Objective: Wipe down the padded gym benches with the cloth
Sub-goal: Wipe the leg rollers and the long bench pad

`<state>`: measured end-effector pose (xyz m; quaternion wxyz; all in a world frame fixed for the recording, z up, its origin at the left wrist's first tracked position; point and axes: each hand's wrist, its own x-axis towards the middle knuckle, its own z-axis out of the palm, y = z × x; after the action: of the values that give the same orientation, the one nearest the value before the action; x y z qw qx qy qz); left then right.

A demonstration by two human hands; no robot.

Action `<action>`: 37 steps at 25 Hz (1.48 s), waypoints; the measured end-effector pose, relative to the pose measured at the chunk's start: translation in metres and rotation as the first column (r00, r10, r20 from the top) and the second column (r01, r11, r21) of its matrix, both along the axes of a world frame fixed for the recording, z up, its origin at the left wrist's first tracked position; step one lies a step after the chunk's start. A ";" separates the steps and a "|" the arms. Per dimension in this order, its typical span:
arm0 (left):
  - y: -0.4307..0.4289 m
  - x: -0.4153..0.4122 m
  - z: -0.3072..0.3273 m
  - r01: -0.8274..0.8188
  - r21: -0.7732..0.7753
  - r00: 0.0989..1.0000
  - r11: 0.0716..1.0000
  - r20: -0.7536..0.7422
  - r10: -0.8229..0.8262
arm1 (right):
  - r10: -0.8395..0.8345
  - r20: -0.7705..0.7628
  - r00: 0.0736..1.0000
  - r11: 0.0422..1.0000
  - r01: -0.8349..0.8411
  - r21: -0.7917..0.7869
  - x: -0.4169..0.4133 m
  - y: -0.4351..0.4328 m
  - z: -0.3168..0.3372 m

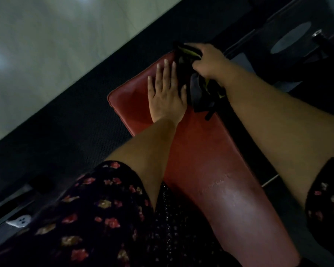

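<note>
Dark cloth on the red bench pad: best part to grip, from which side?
Grip the cloth by its bunched far folds, from above, on the right, where the right hand holds it. It lies limp and crumpled on the red pad, so a gathered wad gives purchase; the thin near tail likely would slip. The left hand lies flat along its left side.

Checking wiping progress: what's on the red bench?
The left hand lies flat on the red bench; the right hand grips the dark cloth. The pad beneath them is hidden.
</note>
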<state>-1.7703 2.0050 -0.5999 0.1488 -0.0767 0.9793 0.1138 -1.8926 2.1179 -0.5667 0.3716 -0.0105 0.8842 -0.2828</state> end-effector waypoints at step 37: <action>0.008 0.001 -0.014 -0.036 -0.089 0.997 0.995 -0.077 0.030 | -0.349 -0.033 0.937 0.900 0.345 0.269 0.198 0.107 0.022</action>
<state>-1.7697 2.0126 -0.6137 0.1061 -0.0952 0.9870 0.0746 -1.6944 2.2250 -0.5446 0.3203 0.2000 0.8992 -0.2212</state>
